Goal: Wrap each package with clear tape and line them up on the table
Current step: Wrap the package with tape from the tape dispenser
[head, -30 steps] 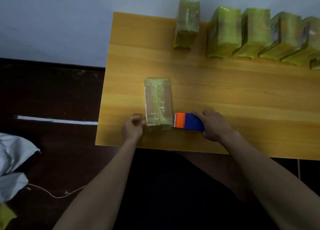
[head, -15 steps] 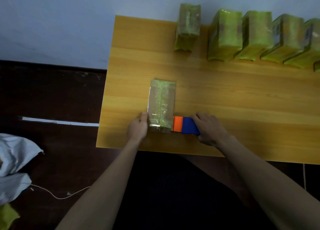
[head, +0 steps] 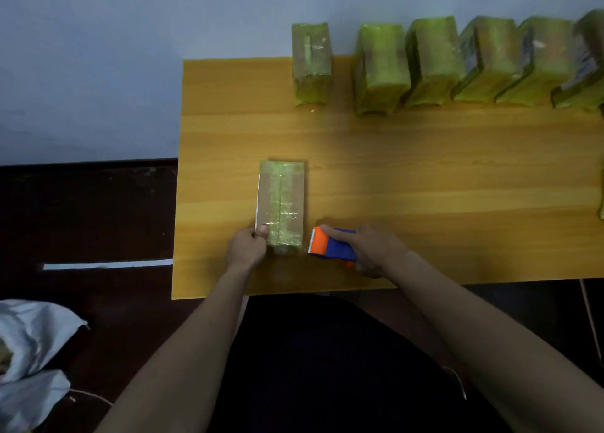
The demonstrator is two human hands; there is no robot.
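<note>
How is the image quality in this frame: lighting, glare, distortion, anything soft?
Head view: dim and soft overall; wide-angle lens fans the back row of packages outward; faint sheen on the near package, no harsh glare; left hand and tape dispenser stay legible; the floor is nearly black.

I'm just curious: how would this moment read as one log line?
left hand holds package | right hand grips tape dispenser beside it | wrapped packages lined up behind

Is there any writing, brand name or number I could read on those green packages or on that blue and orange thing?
None can be read.
Package under the left hand: no print shows through the tape.
Row of packages at the wall: surfaces too blurred to tell.
Tape dispenser in the right hand: plain colours, no label visible.
</note>
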